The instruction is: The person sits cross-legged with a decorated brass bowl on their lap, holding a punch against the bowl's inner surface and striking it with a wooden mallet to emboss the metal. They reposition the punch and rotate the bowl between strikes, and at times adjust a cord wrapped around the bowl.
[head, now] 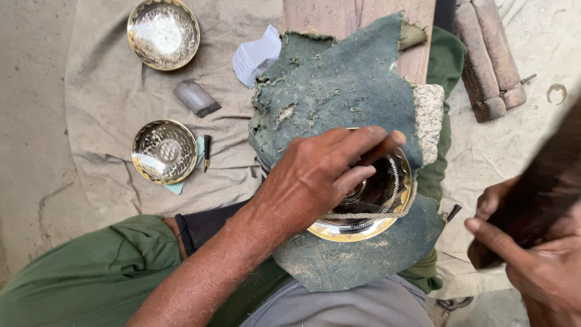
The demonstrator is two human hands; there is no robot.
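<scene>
A shiny brass bowl with a patterned inside lies on a worn green cloth pad over my lap. My left hand rests on the bowl and pinches a thin dark tool against its far rim. At the right edge, close to the camera, my right hand grips a dark wooden handle, blurred and raised beside the bowl.
Two more hammered brass bowls lie on a beige cloth at left, with a grey block, a small dark punch and a white folded paper. Wooden mallets lie at the upper right.
</scene>
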